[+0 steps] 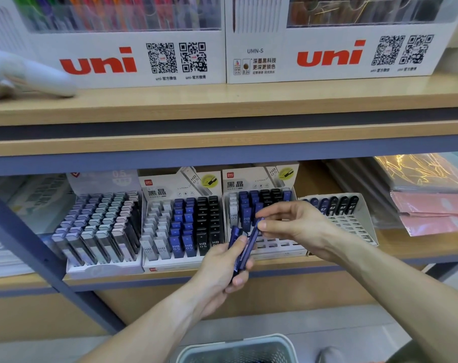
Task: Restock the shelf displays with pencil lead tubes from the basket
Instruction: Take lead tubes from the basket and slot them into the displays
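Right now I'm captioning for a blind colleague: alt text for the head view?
Both hands hold blue lead tubes before a shelf display: left hand grips several, right hand pinches one. A basket sits below.

"uni" on pen boxes [128, 58] ("HB 05" on tubes [176, 248])

Basket [238, 348] cut by bottom edge; contents indistinct.

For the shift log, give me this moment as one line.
left hand: holds blue lead tubes | right hand: pinches one tube | display: front slots empty | basket: below
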`<state>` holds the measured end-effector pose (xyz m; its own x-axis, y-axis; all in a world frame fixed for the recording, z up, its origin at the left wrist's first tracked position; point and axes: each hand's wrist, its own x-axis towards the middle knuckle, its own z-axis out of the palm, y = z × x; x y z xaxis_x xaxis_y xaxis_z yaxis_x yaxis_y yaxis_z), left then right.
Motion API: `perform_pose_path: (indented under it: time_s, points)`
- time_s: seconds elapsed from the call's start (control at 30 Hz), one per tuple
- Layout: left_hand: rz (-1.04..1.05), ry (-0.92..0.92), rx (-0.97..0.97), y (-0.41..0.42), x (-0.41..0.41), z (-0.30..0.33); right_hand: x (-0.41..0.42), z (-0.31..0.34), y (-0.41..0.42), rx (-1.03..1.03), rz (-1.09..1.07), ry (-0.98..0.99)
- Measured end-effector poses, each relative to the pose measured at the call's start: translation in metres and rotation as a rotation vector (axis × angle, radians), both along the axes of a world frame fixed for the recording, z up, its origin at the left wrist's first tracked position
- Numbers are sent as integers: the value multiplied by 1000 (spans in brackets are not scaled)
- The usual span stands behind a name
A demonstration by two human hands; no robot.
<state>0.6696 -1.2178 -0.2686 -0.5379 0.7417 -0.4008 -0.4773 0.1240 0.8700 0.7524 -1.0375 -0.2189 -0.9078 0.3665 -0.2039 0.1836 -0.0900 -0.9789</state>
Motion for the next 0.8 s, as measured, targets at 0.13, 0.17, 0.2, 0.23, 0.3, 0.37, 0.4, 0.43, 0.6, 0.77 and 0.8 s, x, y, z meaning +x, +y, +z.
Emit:
perform_pose_path:
  time_s: [0.13, 0.17, 0.2, 0.23, 0.3, 0.37, 0.4, 0.43, 0.6, 0.77, 0.8]
  points:
    - [-26, -25, -6, 2, 0, -3, -4, -1, -4, -3, -26, 8]
    - [-28, -24, -11, 3, 0, -3, -5, -1, -5, 10, -29, 11]
    - [-24, -20, -18, 3, 0, -3, -6, 0, -4, 33, -38, 18]
    - [-15, -12, -25, 3, 0, -3, -7, 1, -4, 72, -58, 29]
    - [12, 5, -41, 2, -1, -2, -9, 4, 0, 171, -146, 82]
    - [15, 27, -80, 1, -3, -2, -10, 6, 8, 284, -266, 151]
    - [3, 35, -101, -1, -4, -3, -11, 6, 13, 360, -308, 167]
    - [-12, 34, -114, -2, -5, -3, -11, 5, 17, 445, -329, 166]
    - [-56, -97, -102, -2, -7, -7, -17, -11, 23, 850, -262, 87]
    - [-23, -112, -65, 0, -7, -5, -22, -17, 17, 1019, -162, 68]
    - [-8, -100, -62, 0, -6, -4, -23, -17, 15, 1032, -149, 66]
